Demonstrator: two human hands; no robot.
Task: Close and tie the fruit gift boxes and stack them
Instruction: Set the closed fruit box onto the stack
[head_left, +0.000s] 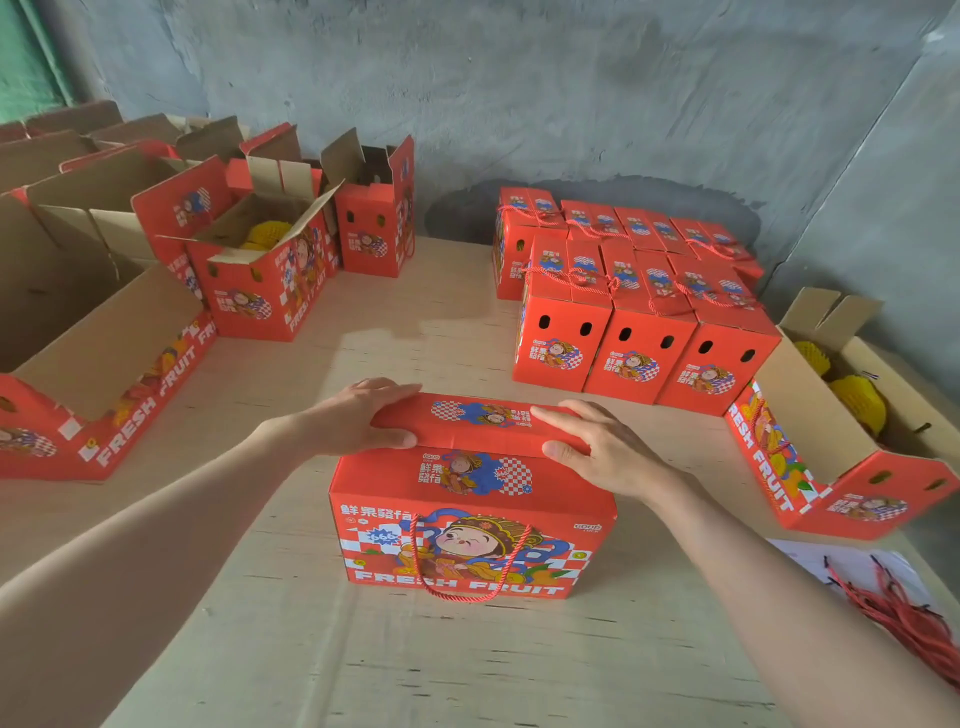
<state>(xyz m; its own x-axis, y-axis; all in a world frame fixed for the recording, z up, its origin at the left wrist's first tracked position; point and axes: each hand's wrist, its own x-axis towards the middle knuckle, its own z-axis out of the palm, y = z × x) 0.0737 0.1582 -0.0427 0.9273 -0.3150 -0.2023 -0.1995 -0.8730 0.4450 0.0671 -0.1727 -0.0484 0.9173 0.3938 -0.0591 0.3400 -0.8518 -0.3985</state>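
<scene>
Your left hand (363, 415) and right hand (589, 449), grips released, fingers straight, press the closed top of the gift box (467, 525) on the surface (415, 670).

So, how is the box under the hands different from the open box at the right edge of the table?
The box under the hands has its top folded down; the open box has its flaps up, showing yellow-netted fruit. The left hand and right hand press on the first; nothing touches the open box. Both share the red FRESH FRUIT print.
</scene>
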